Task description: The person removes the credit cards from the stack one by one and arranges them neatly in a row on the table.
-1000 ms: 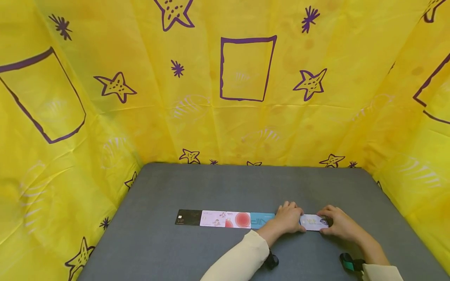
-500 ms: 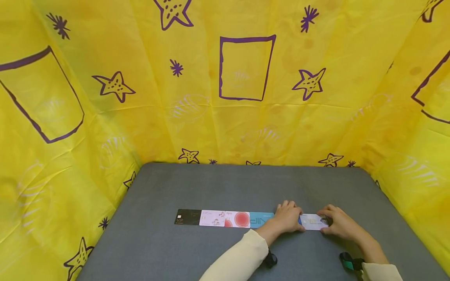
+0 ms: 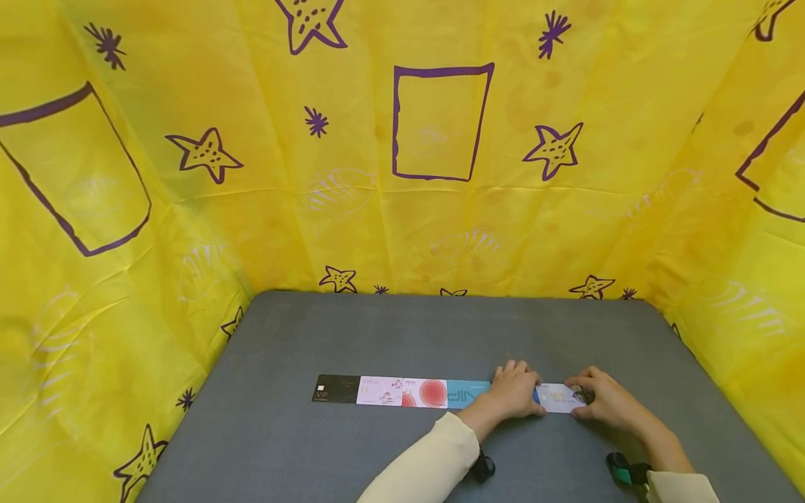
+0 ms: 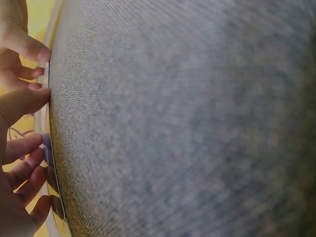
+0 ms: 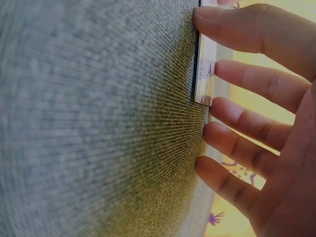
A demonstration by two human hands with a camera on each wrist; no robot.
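A straight row of cards lies on a grey tabletop. From the left come a black card (image 3: 335, 389), a pale pink card (image 3: 379, 390), a white card with red circles (image 3: 425, 392) and a light blue card (image 3: 465, 395). My left hand (image 3: 514, 390) covers a mostly hidden card with a blue edge (image 3: 537, 394), thumb at its near edge and fingers at the far one. My right hand (image 3: 602, 397) pinches the white card (image 3: 556, 397) at the row's right end between thumb and index finger. In the right wrist view, the other fingertips (image 5: 205, 165) touch the tabletop.
The grey tabletop (image 3: 264, 447) extends all around the row. Yellow cloth (image 3: 434, 230) printed with purple stars and shapes hangs behind it and along both sides. Dark wrist straps (image 3: 622, 471) sit near both sleeves.
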